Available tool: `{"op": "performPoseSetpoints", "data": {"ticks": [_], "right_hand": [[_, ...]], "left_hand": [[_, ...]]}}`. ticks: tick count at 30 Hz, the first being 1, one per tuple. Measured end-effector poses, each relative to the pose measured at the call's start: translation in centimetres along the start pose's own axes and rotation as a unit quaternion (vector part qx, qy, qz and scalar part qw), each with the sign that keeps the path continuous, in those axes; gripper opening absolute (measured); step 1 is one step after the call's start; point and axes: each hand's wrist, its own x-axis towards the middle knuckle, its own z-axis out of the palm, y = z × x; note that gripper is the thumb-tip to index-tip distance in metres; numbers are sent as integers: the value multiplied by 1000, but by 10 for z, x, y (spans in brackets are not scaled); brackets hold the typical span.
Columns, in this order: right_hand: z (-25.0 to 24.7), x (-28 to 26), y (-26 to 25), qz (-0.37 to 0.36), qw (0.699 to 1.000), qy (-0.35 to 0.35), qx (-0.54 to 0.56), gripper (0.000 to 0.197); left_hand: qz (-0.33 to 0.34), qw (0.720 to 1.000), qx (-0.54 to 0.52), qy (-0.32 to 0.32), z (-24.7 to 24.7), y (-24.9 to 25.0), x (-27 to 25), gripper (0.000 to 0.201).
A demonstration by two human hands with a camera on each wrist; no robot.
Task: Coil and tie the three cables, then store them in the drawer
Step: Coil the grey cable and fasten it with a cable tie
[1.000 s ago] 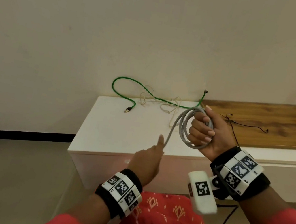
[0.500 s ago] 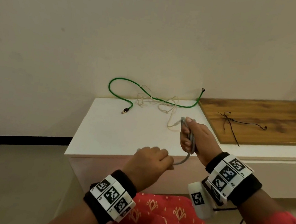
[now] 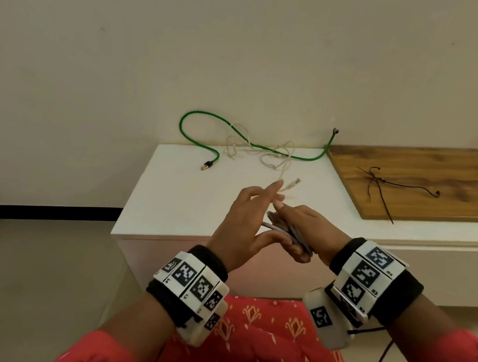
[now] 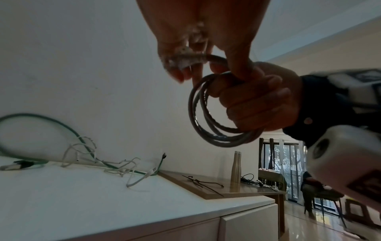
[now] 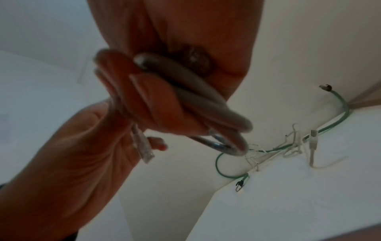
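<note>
My right hand (image 3: pixel 305 229) grips a coiled grey cable (image 3: pixel 287 234) in its fist just in front of the white cabinet (image 3: pixel 182 200). In the left wrist view the grey cable (image 4: pixel 206 130) hangs in several loops from the right hand (image 4: pixel 257 104). My left hand (image 3: pixel 258 211) pinches the cable's plug end between thumb and outstretched fingers, right beside the coil. A green cable (image 3: pixel 303 158) and a thin white cable (image 3: pixel 284 169) lie loose and tangled at the back of the cabinet top.
Black cable ties (image 3: pixel 383 183) lie on a wooden board (image 3: pixel 448 181) right of the cabinet top. A steel bottle (image 4: pixel 236 168) and a black cord stand farther along it. Closed drawer fronts (image 4: pixel 247 225) run below the top. Wall behind, floor to the left.
My right hand came down from chest height with the coil and turned it flatter. My left hand drew in the loose grey tail and rose to the coil, holding the plug end.
</note>
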Motion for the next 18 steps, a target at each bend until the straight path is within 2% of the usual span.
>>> {"op": "performPoseSetpoints", "data": {"ticks": [3,6,8,13,15,18], "right_hand": [[0,-1,-1,17,999,-28,40,65],[1,-2,-1,27,995,-38,88,64],[0,-1,-2,35,995,-36,83,63],[1,-2,-2,46,996,-39,64,62],[3,-1,-2,25,997,-19,68,60],[8,2,-1,-4,996,52,71,58]], "left_hand": [[-25,998,-6,-57,-1,-2,0,96],[-34,998,1,-55,-4,-2,2,80],[-22,998,25,-55,-4,-3,4,67],[-28,997,14,-69,-2,-6,3,67],[-15,999,15,-50,-3,-8,3,69],[-7,998,49,-27,-5,-11,4,81]]}}
